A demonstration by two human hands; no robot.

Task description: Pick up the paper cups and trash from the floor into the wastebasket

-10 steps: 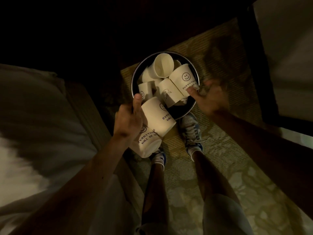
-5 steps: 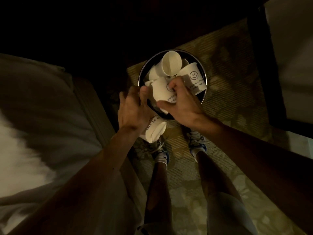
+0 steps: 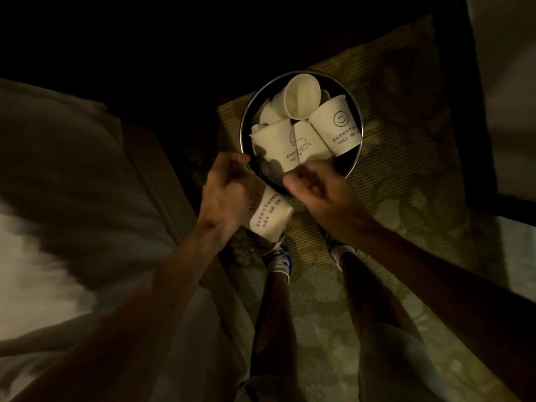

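The round wastebasket (image 3: 358,146), dark with a metal rim, stands on the rug in front of my feet. Several white paper cups (image 3: 336,126) printed with smiley faces lie piled inside it. My left hand (image 3: 229,192) hovers at the basket's near left rim and grips one more paper cup (image 3: 269,216), which sticks out below the palm. My right hand (image 3: 319,192) is over the near rim with its fingers curled, just behind the base of a cup lying in the basket (image 3: 278,146). I see nothing held in it.
A light-covered bed or sofa (image 3: 72,198) runs along the left with a wooden edge. A dark furniture frame (image 3: 464,111) borders the right. My sneakers (image 3: 280,256) stand on the woven rug (image 3: 406,169). The far side is in darkness.
My right hand took one of the two cups from my left hand, set it into the basket and drew back. The left hand now grips a single cup.
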